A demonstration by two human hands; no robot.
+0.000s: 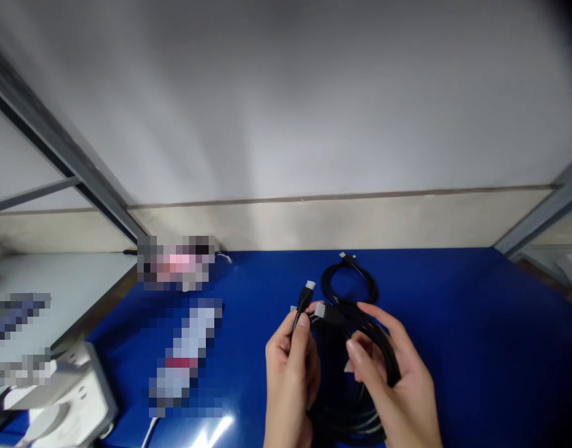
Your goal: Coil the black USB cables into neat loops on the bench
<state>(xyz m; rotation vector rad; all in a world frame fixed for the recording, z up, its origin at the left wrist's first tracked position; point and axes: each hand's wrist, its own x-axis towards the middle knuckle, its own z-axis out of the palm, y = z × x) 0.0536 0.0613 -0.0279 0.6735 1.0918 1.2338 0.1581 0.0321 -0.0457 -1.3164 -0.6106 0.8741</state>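
A coiled black cable (391, 351) with silver-tipped plugs is held up in front of me. My left hand (292, 361) pinches the cable just below one black plug (306, 295), which points upward. Around the right side of the coil, the fingers of my right hand (398, 367) are wrapped. Another wide black plug (330, 312) lies between the two hands, its metal end toward the left. Just beyond my hands, a smaller black cable loop (325, 283) with a silver plug rests on the blue table (477, 323). More black cable loops (351, 423) show below, between my wrists.
At the lower left stands a white socket unit (80, 392). A blurred-out long item (187, 354) and a blurred pinkish item (178, 264) lie on the left side of the table. Grey frame posts (103, 199) rise at both sides, with a pale wall (314, 112) behind.
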